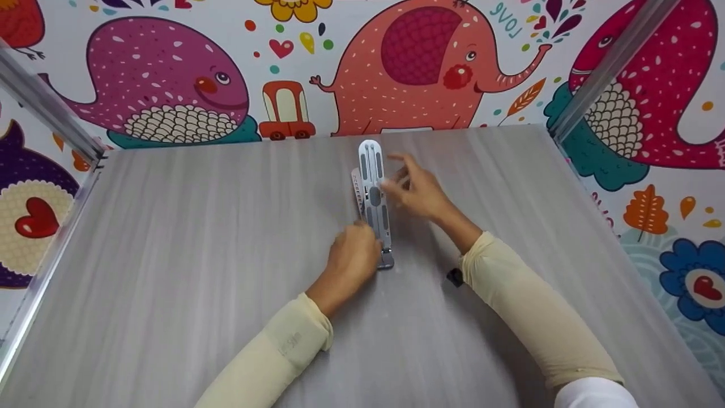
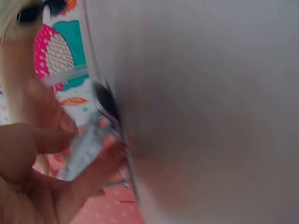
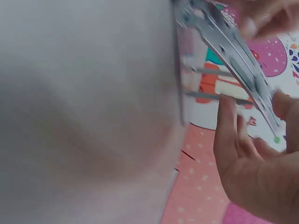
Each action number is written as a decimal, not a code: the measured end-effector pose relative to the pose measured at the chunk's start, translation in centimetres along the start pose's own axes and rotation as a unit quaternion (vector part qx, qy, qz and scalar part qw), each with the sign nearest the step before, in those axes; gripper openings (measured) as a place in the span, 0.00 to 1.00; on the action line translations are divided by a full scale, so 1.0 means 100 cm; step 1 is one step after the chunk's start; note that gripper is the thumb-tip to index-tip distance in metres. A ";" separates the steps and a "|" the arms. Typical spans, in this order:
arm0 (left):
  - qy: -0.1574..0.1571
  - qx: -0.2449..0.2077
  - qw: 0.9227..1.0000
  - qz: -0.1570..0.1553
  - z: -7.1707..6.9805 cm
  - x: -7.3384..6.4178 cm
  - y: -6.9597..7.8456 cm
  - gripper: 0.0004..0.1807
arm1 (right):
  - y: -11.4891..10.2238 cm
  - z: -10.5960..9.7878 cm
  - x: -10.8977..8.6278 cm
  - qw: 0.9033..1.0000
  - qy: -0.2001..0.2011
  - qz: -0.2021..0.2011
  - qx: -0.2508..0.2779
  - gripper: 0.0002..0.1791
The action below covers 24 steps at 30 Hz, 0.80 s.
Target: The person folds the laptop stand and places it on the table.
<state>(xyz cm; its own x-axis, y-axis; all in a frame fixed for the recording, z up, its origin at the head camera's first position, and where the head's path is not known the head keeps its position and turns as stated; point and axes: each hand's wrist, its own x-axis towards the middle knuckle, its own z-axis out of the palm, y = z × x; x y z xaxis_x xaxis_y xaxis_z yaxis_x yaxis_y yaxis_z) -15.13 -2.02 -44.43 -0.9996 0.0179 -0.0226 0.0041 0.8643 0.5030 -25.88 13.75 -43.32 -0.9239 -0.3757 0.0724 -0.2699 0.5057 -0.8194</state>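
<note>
A silver folding laptop stand (image 1: 372, 195) with grey rubber pads stands partly unfolded on the table, its upper arm tilted up from its base. Near the hinged front end, my left hand (image 1: 354, 255) pinches it; in the left wrist view, thumb and fingers lie on either side of the blurred metal. At the stand's right side is my right hand (image 1: 419, 190), fingers spread and loosely bent. The right wrist view puts the right thumb beside the raised arm's end and the fingertips (image 3: 227, 105) by the thin struts underneath; whether they touch cannot be told.
The stand rests on a grey wood-grain table (image 1: 198, 255). A wall printed with cartoon animals (image 1: 170, 85) rises behind it, and metal frame posts (image 1: 612, 73) stand at the back corners. A small black object (image 1: 455, 277) shows by the right sleeve's cuff.
</note>
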 end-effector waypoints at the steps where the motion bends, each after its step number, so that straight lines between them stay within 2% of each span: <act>1: -0.007 0.011 1.000 -0.009 0.001 -0.004 0.005 0.24 | -0.005 -0.004 0.005 1.000 0.014 -0.016 -0.020 0.34; 3: -0.012 0.030 0.999 -0.021 0.003 -0.010 0.015 0.35 | -0.017 -0.010 0.017 0.996 0.035 -0.041 -0.068 0.32; 5: 0.000 0.050 0.998 -0.027 0.007 -0.014 0.023 0.43 | -0.029 -0.014 0.029 0.992 0.040 -0.060 -0.108 0.30; 10: 0.062 0.107 0.992 -0.037 0.023 -0.015 0.037 0.34 | -0.045 -0.015 0.051 0.982 0.023 -0.071 -0.172 0.28; 12: 0.068 0.111 0.990 -0.051 0.027 -0.014 0.041 0.31 | -0.047 -0.014 0.057 0.980 0.014 -0.075 -0.186 0.26; 14: 0.066 0.101 0.990 -0.069 0.030 -0.012 0.045 0.32 | -0.049 -0.012 0.060 0.978 0.011 -0.082 -0.191 0.23; 18: 0.040 0.064 0.992 -0.101 0.032 -0.008 0.049 0.34 | -0.050 -0.009 0.063 0.977 0.024 -0.094 -0.191 0.18; 22: 0.017 0.053 0.992 -0.113 0.032 -0.004 0.050 0.35 | -0.050 -0.009 0.065 0.977 0.040 -0.097 -0.188 0.17; 24: 0.006 0.074 0.992 -0.102 0.033 -0.003 0.049 0.38 | -0.050 -0.010 0.066 0.976 0.045 -0.097 -0.189 0.17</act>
<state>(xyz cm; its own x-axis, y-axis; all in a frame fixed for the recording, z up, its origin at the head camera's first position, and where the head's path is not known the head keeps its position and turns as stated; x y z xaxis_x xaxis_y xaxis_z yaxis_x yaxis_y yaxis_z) -14.69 3.88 -44.78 -0.9805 -0.1700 -0.0991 -0.1944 0.9139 0.3562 -30.88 9.52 -38.21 -0.8606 -0.4321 0.2695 -0.5078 0.6883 -0.5181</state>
